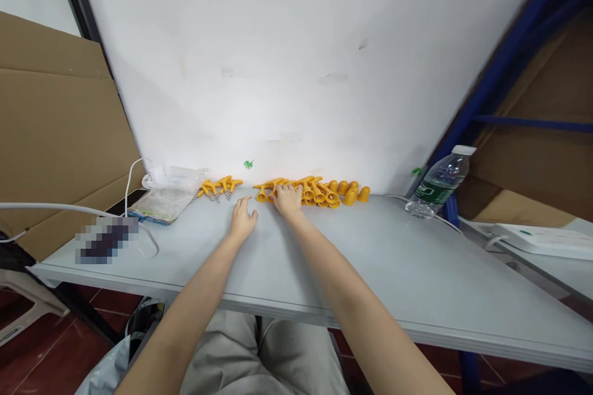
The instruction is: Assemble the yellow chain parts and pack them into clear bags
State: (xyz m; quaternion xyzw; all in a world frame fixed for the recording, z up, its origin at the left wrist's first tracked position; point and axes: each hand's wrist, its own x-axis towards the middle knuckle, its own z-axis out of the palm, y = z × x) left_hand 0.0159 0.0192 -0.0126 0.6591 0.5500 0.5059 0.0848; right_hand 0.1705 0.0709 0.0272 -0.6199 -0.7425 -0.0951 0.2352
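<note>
Forearms [352,284] lay nearest my camera, over the table [259,271]. The empty left hand [241,221] had fingers spread; the right hand [288,200] touched the yellow pieces [319,195] by the board [301,74], whether pinching I couldn't tell. I judged this picking out, with one clean pinch needed next.

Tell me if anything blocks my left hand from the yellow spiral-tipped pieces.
Nothing visible stands between your left hand and the yellow spiral-tipped pieces; only tabletop shows in the gap. Your right hand is at the flared yellow pieces, farther right.
</note>
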